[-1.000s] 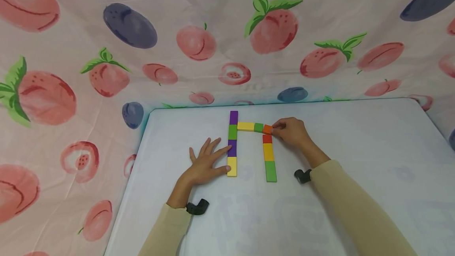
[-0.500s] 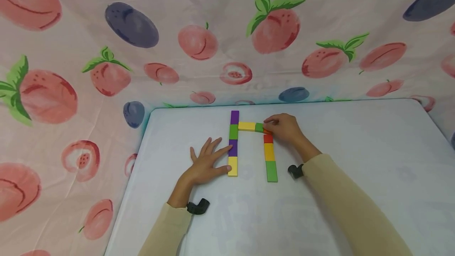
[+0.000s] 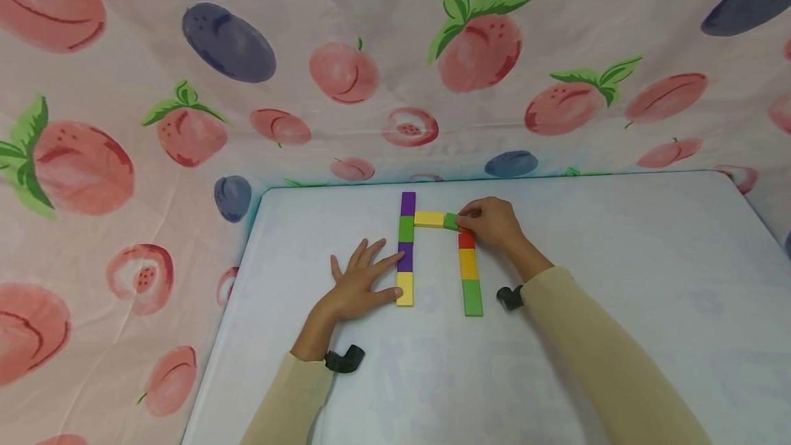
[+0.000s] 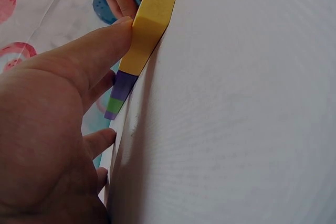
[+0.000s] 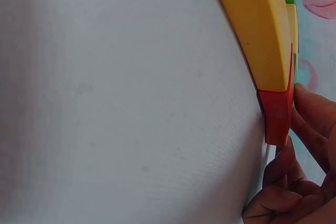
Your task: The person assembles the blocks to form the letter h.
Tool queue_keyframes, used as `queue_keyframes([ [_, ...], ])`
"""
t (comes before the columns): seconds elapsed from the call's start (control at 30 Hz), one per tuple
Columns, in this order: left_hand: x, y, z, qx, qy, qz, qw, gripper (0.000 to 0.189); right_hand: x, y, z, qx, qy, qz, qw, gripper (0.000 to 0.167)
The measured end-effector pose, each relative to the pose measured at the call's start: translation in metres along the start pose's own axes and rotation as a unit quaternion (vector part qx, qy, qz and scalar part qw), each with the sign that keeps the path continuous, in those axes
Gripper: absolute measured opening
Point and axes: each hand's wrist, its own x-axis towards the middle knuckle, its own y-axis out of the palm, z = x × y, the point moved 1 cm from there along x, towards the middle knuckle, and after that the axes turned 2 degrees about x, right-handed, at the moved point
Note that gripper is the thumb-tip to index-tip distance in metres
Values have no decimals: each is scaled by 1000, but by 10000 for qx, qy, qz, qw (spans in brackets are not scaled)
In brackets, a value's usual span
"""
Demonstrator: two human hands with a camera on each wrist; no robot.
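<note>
My left hand lies with fingers spread beside the left column of blocks. Its thumb touches a yellow block and its index finger a purple block. Above these sit a green block and another purple block. My right hand pinches a small orange block, mostly hidden by the fingers, at the top right corner. Left of it lie a slightly skewed green block and a yellow block. Below it run red, yellow-orange and green blocks.
The blocks lie on a white table. A fruit-patterned cloth hangs behind the table's back edge and along its left side. Black wrist cameras sit near both cuffs.
My right hand has moved left with the orange block, which now lies closer in above the red block, and the small green block has turned slightly. The left hand stays put.
</note>
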Motion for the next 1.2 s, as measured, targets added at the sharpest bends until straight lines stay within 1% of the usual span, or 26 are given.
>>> queue_keyframes([
  [0.13, -1, -1, -1, -1, -15, 6, 10000, 70, 0, -1, -1, 49, -31, 7, 10000, 30],
  [0.3, -1, -2, -2, -28, 19, -26, 10000, 70, -2, -7, -6, 174, 135, 75, 9997, 32],
  [0.4, -1, -2, -3, -42, 8, -16, 10000, 70, -3, -10, -9, 123, 183, 119, 9997, 30],
  [0.57, -1, -1, -2, -22, -7, -11, 10000, 70, -4, -11, -10, 59, 151, 142, 9998, 30],
  [0.9, 0, 0, 0, -45, -4, 1, 10000, 70, -5, -9, -9, 112, 113, 86, 9998, 29],
  [1.07, -1, 0, 1, -67, 23, -41, 10000, 69, -4, -8, -9, 118, 130, 42, 9998, 32],
  [1.2, 0, 1, 1, -50, -37, 34, 10000, 70, -4, -7, -8, 205, 82, -40, 9997, 35],
])
